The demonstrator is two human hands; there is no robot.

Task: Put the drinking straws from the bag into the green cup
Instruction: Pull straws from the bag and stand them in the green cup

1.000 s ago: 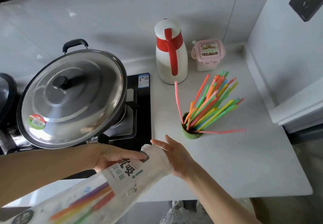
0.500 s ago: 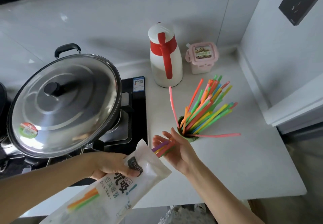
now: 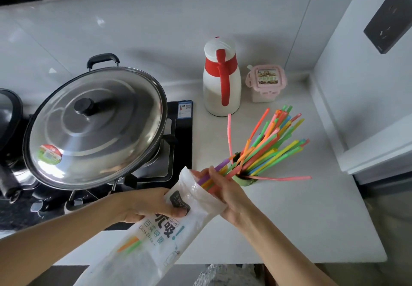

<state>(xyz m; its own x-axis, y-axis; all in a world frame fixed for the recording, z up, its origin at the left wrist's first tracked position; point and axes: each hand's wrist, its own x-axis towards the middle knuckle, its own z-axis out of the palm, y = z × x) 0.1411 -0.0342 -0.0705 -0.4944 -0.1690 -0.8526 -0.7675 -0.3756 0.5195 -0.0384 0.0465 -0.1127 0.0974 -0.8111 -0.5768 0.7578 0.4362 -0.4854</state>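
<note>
White printed plastic straw bag [image 3: 156, 230]: clamped in left hand [image 3: 151, 205] over white worktop [image 3: 301, 218]. Bundle of coloured drinking straws [image 3: 214, 174]: protruding from bag mouth, gripped by right hand [image 3: 231, 194], tips touching small green cup [image 3: 247, 179] full of straws.

White tiled wall [image 3: 156, 25] behind a pale countertop [image 3: 312, 218], dark socket [image 3: 389, 20] right.

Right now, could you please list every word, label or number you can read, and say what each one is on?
"Drink Straw", under large Chinese characters and a "!": bag.
"Drink", in a small tag: same bag.
Dark patch near the bag's mouth: too blurred.
Sticker on the pot lid: too small.
Label on the stove: too small.
Label on the pink box: blurred.
</note>
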